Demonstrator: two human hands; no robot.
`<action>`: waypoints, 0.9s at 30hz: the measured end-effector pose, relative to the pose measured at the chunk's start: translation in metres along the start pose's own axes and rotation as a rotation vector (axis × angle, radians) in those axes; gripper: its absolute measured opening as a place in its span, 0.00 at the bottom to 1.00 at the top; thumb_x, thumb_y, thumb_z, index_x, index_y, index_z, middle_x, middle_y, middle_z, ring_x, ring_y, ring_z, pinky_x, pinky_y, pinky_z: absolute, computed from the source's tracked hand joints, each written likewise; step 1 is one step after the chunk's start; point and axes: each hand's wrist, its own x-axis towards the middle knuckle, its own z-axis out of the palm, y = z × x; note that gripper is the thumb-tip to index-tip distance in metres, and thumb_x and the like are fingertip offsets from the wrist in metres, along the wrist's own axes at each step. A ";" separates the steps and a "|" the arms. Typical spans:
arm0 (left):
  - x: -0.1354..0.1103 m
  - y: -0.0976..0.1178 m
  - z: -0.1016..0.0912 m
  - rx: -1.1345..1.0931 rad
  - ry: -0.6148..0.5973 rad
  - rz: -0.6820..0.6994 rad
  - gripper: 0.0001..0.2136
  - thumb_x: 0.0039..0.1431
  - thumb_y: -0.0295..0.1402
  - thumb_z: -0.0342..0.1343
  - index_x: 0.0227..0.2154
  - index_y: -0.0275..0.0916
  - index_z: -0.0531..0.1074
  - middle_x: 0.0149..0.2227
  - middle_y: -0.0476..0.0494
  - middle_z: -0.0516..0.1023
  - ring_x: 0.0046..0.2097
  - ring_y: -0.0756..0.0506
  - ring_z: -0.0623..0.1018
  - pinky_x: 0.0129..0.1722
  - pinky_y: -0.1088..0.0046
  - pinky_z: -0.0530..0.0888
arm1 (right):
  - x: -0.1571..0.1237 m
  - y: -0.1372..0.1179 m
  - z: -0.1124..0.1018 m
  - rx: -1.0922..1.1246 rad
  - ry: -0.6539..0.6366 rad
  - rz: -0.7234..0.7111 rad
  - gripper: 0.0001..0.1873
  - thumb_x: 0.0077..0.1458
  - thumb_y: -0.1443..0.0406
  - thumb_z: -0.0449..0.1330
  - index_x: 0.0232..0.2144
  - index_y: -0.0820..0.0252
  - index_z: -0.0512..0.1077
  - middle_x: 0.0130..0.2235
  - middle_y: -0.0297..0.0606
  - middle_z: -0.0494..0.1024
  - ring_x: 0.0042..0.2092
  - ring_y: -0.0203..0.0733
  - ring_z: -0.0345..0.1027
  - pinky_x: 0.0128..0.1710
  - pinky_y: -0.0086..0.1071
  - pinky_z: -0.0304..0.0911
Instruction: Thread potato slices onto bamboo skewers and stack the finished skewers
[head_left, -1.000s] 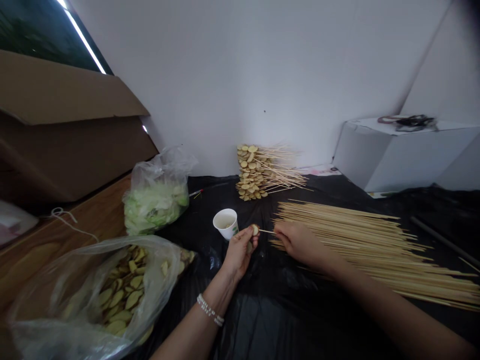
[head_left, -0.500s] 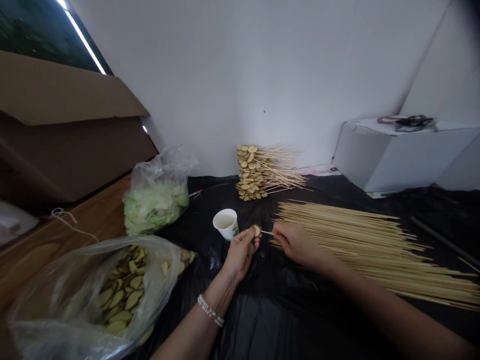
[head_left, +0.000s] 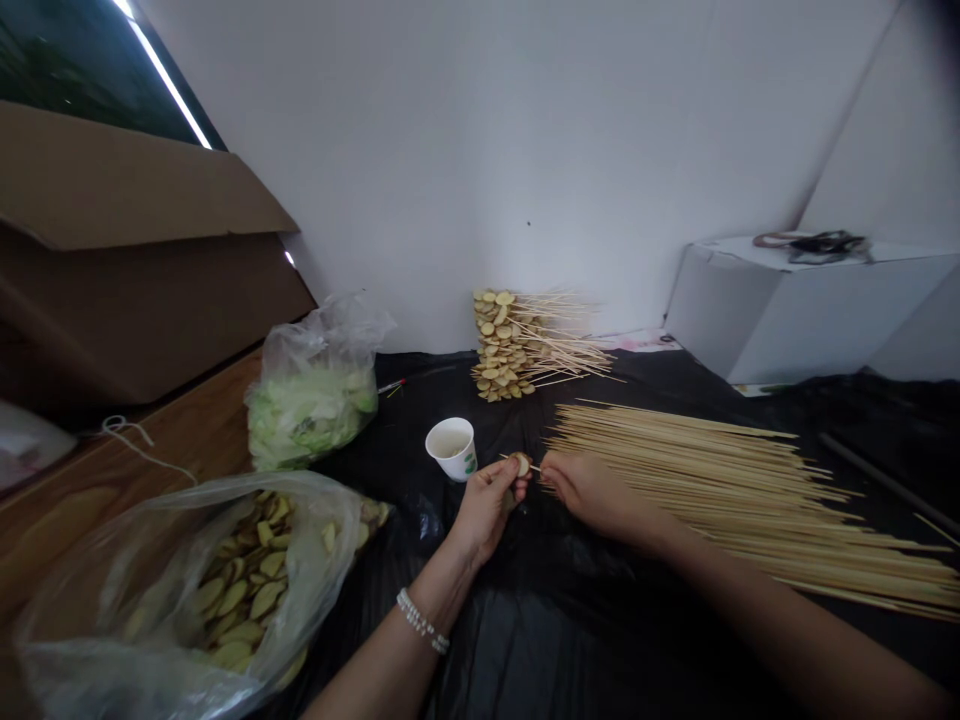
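Note:
My left hand (head_left: pixel 487 505) is closed on a potato slice (head_left: pixel 523 464), pinched between thumb and fingers, with what looks like another slice lower in the palm. A thin wooden skewer (head_left: pixel 535 468) runs through the pinched slice, its tip showing on the left side. My right hand (head_left: pixel 581 485) grips the skewer just to the right of the slice. Beside that hand lies a wide spread of bare skewers (head_left: pixel 720 490). A white paper cup (head_left: pixel 451 450) stands just behind my left hand.
Loaded skewers of slices (head_left: pixel 501 345) are stacked against the wall. On the left are an open plastic bag of slices (head_left: pixel 247 590), a bag of pale green leaves (head_left: pixel 313 405) and a cardboard box (head_left: pixel 150 300). A white box (head_left: pixel 817 310) stands back right. Black plastic (head_left: pixel 517 640) covers the surface.
The skewer has passed through the slice, so its tip now sticks out on the left. My left hand and slice have shifted slightly right, closer to my right hand.

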 end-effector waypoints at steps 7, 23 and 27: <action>0.002 0.002 0.000 -0.049 0.053 0.025 0.14 0.39 0.39 0.69 0.26 0.32 0.78 0.27 0.46 0.74 0.27 0.57 0.69 0.27 0.83 0.65 | -0.001 0.000 -0.003 -0.085 0.008 0.008 0.14 0.62 0.66 0.46 0.30 0.61 0.70 0.30 0.39 0.75 0.31 0.37 0.65 0.30 0.29 0.51; 0.000 0.004 0.001 0.020 -0.004 0.016 0.14 0.42 0.39 0.67 0.27 0.31 0.78 0.28 0.45 0.74 0.27 0.56 0.69 0.28 0.82 0.66 | -0.002 -0.001 -0.004 -0.139 -0.003 0.005 0.15 0.63 0.66 0.45 0.29 0.61 0.69 0.29 0.40 0.75 0.30 0.36 0.65 0.30 0.29 0.49; -0.001 0.004 0.000 0.016 0.015 0.002 0.14 0.41 0.38 0.68 0.27 0.31 0.78 0.29 0.45 0.75 0.28 0.56 0.70 0.28 0.83 0.66 | -0.003 -0.002 0.000 -0.211 0.006 0.029 0.14 0.62 0.67 0.46 0.28 0.60 0.68 0.28 0.39 0.75 0.28 0.36 0.64 0.28 0.30 0.47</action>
